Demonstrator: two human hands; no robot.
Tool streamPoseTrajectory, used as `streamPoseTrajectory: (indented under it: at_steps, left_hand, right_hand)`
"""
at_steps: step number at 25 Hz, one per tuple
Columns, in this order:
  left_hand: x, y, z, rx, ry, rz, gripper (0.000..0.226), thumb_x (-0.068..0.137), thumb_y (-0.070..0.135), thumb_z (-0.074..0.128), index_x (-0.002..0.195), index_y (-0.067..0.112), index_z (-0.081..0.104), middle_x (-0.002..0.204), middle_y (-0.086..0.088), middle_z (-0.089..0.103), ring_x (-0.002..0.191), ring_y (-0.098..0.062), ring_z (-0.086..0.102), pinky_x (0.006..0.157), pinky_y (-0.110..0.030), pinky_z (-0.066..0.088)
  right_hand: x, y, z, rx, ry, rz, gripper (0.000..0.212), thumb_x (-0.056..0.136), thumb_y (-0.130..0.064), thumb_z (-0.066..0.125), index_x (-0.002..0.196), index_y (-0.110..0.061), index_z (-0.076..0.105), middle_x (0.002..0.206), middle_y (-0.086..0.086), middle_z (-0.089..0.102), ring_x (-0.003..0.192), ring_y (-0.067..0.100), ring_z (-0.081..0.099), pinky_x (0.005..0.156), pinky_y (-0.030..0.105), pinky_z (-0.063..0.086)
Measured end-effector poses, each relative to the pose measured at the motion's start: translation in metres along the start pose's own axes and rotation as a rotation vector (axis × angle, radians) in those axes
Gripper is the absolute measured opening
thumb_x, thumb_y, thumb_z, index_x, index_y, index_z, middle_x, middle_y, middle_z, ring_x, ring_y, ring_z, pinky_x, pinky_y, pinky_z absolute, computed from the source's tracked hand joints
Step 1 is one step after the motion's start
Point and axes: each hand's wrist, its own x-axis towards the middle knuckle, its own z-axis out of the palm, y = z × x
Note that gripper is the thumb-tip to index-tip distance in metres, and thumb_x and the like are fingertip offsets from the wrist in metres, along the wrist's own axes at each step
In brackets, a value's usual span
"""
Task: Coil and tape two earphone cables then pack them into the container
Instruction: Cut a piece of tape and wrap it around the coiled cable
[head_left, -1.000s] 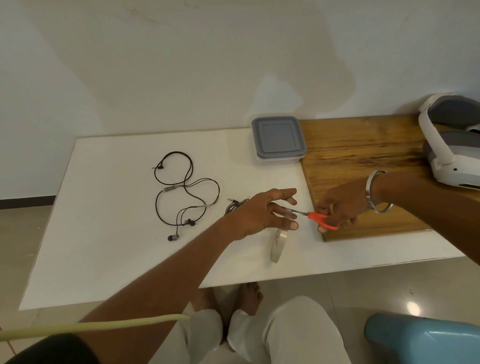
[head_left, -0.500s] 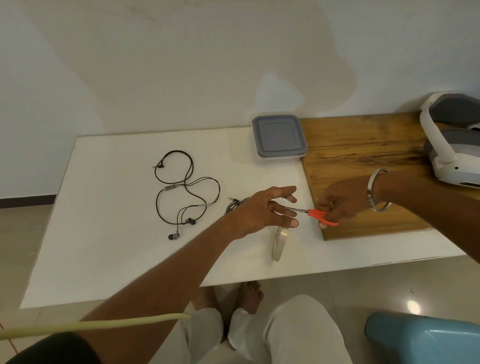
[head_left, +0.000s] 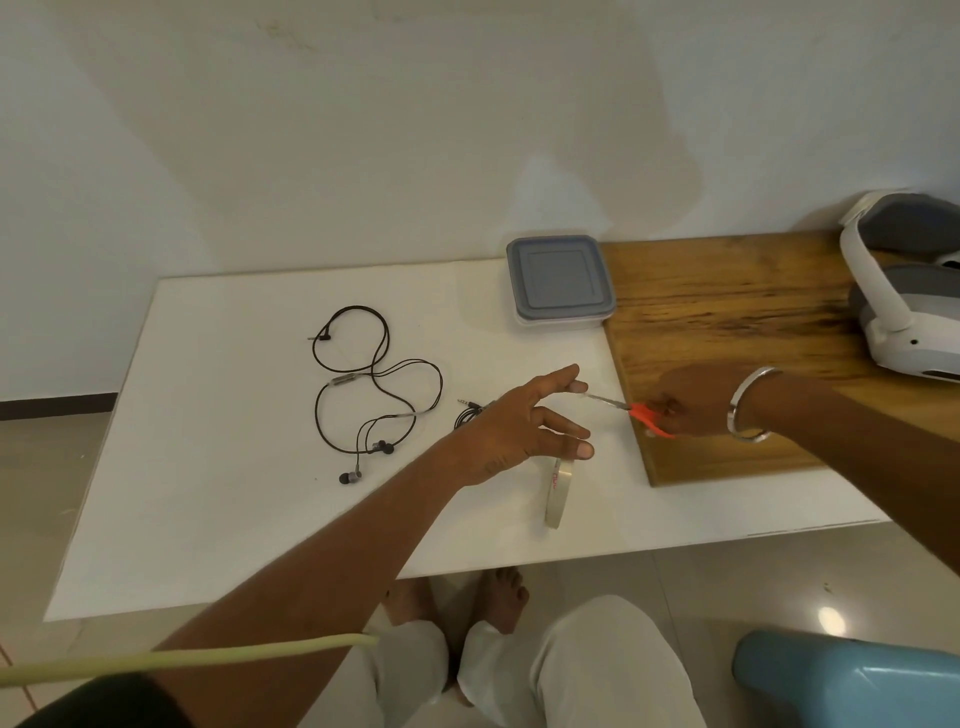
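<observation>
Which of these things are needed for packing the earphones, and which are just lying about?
For the job: loose earphones, coiled earphones, tape roll, scissors, lidded container.
Lying about: headset, wooden board, blue stool.

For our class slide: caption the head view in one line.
Right hand grips orange-handled scissors beside the open left hand above a clear tape roll.

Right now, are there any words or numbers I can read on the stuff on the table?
Tape roll: small red print on its side, too blurred to read.
Container lid, scissors, earphones and headset: no readable text shows.
</observation>
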Motion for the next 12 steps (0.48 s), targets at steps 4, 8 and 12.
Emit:
streamPoseTrajectory:
  at_steps: [4,8,12]
  left_hand:
    - [-0.002,-0.004,-0.002,0.004,0.031,-0.006,0.077,0.086,0.009,0.07,0.15,0.026,0.031,0.144,0.012,0.047,0.105,-0.017,0.067,0.101,-0.029,0.048]
    - [-0.002,-0.006,-0.005,-0.014,0.094,-0.003,0.068,0.089,-0.001,0.064,0.147,0.021,0.037,0.139,0.007,0.052,0.095,-0.016,0.07,0.084,-0.015,0.052]
    - [-0.003,-0.006,-0.012,-0.005,0.132,0.0,0.07,0.085,-0.002,0.069,0.145,0.021,0.041,0.138,0.007,0.054,0.093,-0.016,0.071,0.089,-0.021,0.047]
  right_hand:
    - [0.023,-0.006,0.006,-0.06,0.072,0.203,0.046,0.085,-0.054,0.052,0.084,-0.011,0.068,0.079,0.006,0.066,0.074,0.022,0.059,0.065,0.027,0.045]
    - [0.04,-0.018,0.017,-0.016,0.112,0.263,0.037,0.088,-0.046,0.054,0.076,-0.012,0.06,0.063,0.0,0.053,0.058,0.015,0.05,0.05,0.022,0.038]
    - [0.035,-0.032,0.03,0.153,0.382,0.178,0.026,0.084,-0.018,0.065,0.106,-0.011,0.053,0.096,0.004,0.052,0.075,0.021,0.054,0.064,0.027,0.045]
